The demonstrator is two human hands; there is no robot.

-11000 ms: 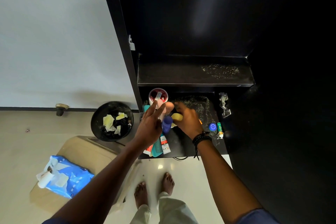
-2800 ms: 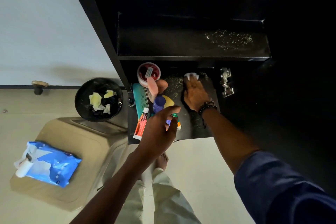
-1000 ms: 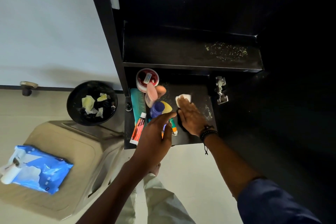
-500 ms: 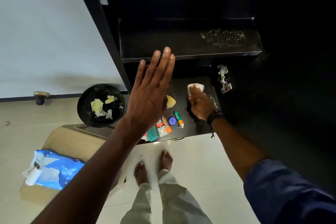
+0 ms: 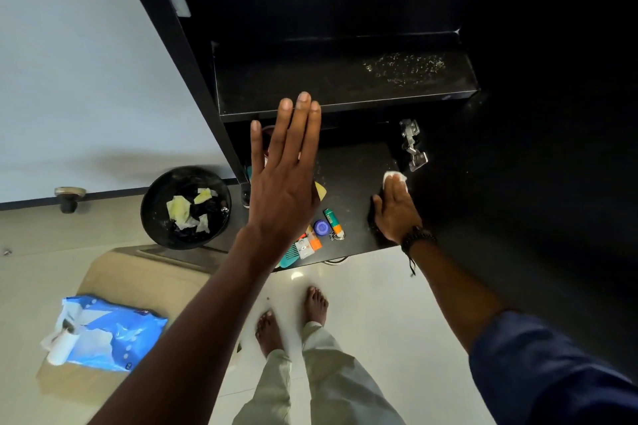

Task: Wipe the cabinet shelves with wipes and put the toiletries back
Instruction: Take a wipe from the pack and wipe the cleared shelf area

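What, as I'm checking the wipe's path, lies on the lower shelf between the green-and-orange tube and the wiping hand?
Nothing: in the head view, bare black lower shelf separates the green-and-orange tube from the right hand pressing the wipe.

A black bin (image 5: 186,207) stands near a doorstop (image 5: 70,198).

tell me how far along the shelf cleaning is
Done: crumpled wipes lie in the bin. In hand: the right hand presses a wipe on the lower shelf; the left hand hovers open. Left: specks on the upper shelf, and toiletries heaped at the lower shelf's left to set back.
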